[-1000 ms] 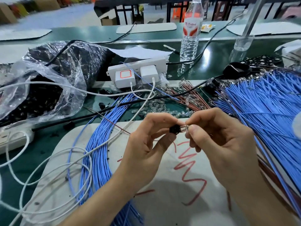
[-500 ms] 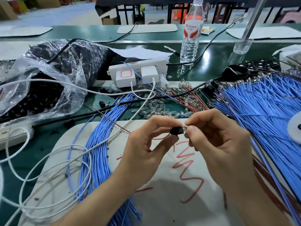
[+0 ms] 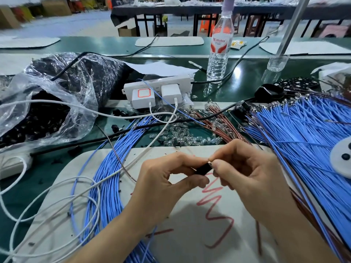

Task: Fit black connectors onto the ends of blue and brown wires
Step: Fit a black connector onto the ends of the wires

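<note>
Left hand: thumb and forefinger curled in and pinching the black connector; the other fingers are folded beneath.
Right hand: fingers curled, with thumb and forefinger tips nipped on a small glassy tip at the connector's right end. Whatever trails from it is hidden behind the fingers.
Connector: a short dark body, tilted up toward the right, held in the air between the two hands, just over the mat.
Mat: white with rounded corners, lying on the green bench under both forearms, with a red zigzag scribble below the hands.
Thin brown wire: curves across the mat's left part toward the left hand; its near end is lost behind that hand.
Left blue bundle: a thick run of blue wires coming down over the mat's left side and passing under the left forearm.
Right blue wires: a broad fan to the right of the right hand, with darker brown strands along its near edge.
Brown wires: a sheaf past the mat's far edge, beside a heap of clear bulbs.
Power strip: white, farther back, with two white chargers plugged in; their white cables loop off to the left.
Plastic bag: clear and crumpled, far left, full of small black parts.
Water bottle: upright, behind the strip.
</note>
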Action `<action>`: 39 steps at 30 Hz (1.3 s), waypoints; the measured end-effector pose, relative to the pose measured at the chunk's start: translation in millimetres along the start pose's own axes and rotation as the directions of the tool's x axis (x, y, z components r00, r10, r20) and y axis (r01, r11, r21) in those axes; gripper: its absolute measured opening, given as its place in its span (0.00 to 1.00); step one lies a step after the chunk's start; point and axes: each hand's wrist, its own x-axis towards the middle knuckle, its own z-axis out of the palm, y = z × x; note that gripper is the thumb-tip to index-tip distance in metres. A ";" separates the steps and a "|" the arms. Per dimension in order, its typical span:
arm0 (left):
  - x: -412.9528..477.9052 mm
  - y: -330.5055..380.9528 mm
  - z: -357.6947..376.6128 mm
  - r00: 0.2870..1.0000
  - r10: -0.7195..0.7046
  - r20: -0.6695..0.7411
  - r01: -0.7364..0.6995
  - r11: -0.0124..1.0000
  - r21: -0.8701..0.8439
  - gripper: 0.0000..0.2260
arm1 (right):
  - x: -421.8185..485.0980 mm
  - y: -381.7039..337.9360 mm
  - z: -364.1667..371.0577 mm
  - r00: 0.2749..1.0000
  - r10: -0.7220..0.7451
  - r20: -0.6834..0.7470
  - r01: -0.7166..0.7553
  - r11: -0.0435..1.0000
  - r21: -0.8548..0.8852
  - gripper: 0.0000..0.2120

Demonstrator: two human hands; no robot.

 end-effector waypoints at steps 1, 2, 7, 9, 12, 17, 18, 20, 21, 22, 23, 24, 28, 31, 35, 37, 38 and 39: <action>0.1 -0.1 0.3 1.000 -0.019 0.007 0.019 1.000 -0.010 0.12 | 1.5 1.0 -2.7 0.999 0.033 0.021 -0.034 0.999 0.040 0.01; -0.3 -0.6 0.6 0.999 -0.044 0.008 0.044 0.999 -0.031 0.11 | 2.7 2.3 -4.4 0.998 0.057 0.040 -0.059 0.997 0.052 0.02; -1.4 0.9 0.4 0.994 -0.106 0.018 0.108 0.991 -0.076 0.08 | 4.7 6.6 -6.8 0.983 0.148 0.105 -0.162 0.977 0.140 0.04; -1.2 1.3 0.1 0.993 -0.112 0.025 0.114 0.990 -0.080 0.08 | 5.6 7.1 -8.7 0.968 0.208 0.142 -0.236 0.947 0.217 0.06; -2.0 2.6 -0.1 0.992 -0.123 0.035 0.127 0.979 -0.157 0.07 | 7.0 6.1 -10.5 0.935 0.286 0.210 -0.343 0.880 0.328 0.04; -2.4 1.5 -0.3 0.992 -0.121 0.047 0.126 0.982 -0.143 0.07 | 7.9 9.3 -11.0 0.913 0.336 0.231 -0.399 0.851 0.341 0.05; -2.2 0.5 -0.4 0.993 -0.103 0.049 0.107 0.989 -0.101 0.07 | 7.7 9.9 -10.0 0.916 0.328 0.230 -0.390 0.862 0.324 0.06; -2.5 -1.4 0.0 0.995 -0.088 0.054 0.091 0.993 -0.069 0.06 | 6.9 11.9 -8.9 0.917 0.317 0.243 -0.384 0.868 0.315 0.06; -2.8 -1.6 0.3 0.994 -0.098 0.044 0.101 0.991 -0.092 0.05 | 6.8 13.2 -8.7 0.913 0.319 0.255 -0.395 0.848 0.353 0.06; -2.6 -1.7 0.5 0.993 -0.117 0.030 0.119 0.984 -0.134 0.05 | 7.2 13.7 -8.6 0.908 0.323 0.267 -0.410 0.817 0.405 0.05; -2.4 -2.0 0.4 0.990 -0.141 0.025 0.143 0.973 -0.179 0.05 | 7.5 14.2 -8.7 0.904 0.326 0.275 -0.421 0.789 0.447 0.05; -2.5 -2.2 0.2 0.987 -0.160 0.028 0.163 0.964 -0.209 0.06 | 7.6 14.2 -8.3 0.902 0.327 0.281 -0.426 0.777 0.464 0.06; -3.6 -1.6 0.3 0.979 -0.196 0.048 0.202 0.942 -0.270 0.07 | 7.7 17.6 -9.2 0.900 0.307 0.310 -0.421 0.799 0.429 0.06; -4.6 -2.1 2.5 0.976 -0.214 0.044 0.217 0.927 -0.305 0.06 | 6.7 19.5 -9.9 0.900 0.300 0.317 -0.420 0.793 0.442 0.05; -4.9 -6.3 4.2 0.971 -0.239 0.020 0.234 0.928 -0.291 0.06 | 5.1 23.1 -4.9 0.918 0.277 0.283 -0.379 0.823 0.424 0.06; -4.3 -6.5 4.1 0.973 -0.232 0.002 0.225 0.942 -0.247 0.09 | 4.7 23.9 -1.5 0.934 0.273 0.231 -0.349 0.836 0.424 0.07; -3.5 -6.6 4.3 0.974 -0.227 -0.009 0.218 0.947 -0.237 0.09 | 4.9 23.9 -0.3 0.940 0.272 0.204 -0.335 0.841 0.424 0.07; -2.9 -6.5 4.5 0.975 -0.223 -0.015 0.214 0.950 -0.226 0.08 | 5.0 23.3 0.5 0.945 0.269 0.187 -0.324 0.849 0.417 0.07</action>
